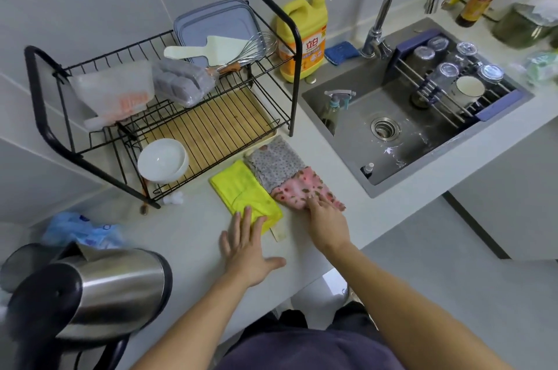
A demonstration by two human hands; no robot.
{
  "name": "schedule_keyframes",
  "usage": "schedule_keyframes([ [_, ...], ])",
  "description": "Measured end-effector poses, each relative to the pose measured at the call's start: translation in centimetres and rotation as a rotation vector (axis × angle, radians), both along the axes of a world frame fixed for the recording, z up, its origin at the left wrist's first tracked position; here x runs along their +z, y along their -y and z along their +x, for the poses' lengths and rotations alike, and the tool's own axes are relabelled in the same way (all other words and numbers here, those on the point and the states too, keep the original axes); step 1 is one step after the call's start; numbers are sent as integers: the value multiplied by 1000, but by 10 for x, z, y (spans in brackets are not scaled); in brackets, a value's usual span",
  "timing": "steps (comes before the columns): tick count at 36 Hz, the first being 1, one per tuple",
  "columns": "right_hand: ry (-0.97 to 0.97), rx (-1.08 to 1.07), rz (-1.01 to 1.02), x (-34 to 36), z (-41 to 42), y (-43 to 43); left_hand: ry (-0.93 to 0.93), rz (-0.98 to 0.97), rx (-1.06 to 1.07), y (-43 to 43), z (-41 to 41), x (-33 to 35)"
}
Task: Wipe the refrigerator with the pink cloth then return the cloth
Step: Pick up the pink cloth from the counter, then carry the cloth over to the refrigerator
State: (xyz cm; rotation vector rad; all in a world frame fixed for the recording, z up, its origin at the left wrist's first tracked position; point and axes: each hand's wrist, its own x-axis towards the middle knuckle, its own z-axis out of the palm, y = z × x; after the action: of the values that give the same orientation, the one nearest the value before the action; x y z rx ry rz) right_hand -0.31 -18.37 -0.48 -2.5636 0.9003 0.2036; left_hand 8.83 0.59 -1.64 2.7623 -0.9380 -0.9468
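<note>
The pink cloth with a dark flower print lies flat on the white counter, between a grey patterned cloth and the counter's front edge. My right hand lies on its near edge, fingers stretched forward over the fabric. A folded yellow cloth sits just left of the pink one. My left hand rests flat on the counter, fingers spread, fingertips touching the yellow cloth's near end. The refrigerator is not in view.
A black wire dish rack with a white bowl stands behind the cloths. A steel kettle fills the near left. The grey sink with faucet, spray bottle and drying cups lies to the right. Yellow detergent stands at the back.
</note>
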Motion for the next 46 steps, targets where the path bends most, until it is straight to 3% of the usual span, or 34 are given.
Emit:
schedule_keyframes([
  [6, 268, -255, 239, 24, -21, 6, -46, -67, 47, 9, 9, 20],
  [13, 390, -594, 480, 63, -63, 14, -118, -307, 163, 36, 15, 46],
  [19, 528, -786, 566, 85, -122, 44, -325, -462, 173, 96, -15, 72],
  [22, 616, -891, 542, 92, -163, 66, -501, -581, 249, 134, -41, 84],
  [26, 722, -1022, 475, 106, -222, 96, -802, -817, 549, 187, -78, 111],
  [36, 858, -1298, 293, 118, -375, 159, -913, -779, 301, 319, -199, 139],
  [43, 868, -1488, 218, 114, -455, 187, -1043, -851, 298, 385, -278, 148],
  [46, 906, -1576, 197, 119, -482, 194, -1030, -796, 224, 405, -303, 148],
])
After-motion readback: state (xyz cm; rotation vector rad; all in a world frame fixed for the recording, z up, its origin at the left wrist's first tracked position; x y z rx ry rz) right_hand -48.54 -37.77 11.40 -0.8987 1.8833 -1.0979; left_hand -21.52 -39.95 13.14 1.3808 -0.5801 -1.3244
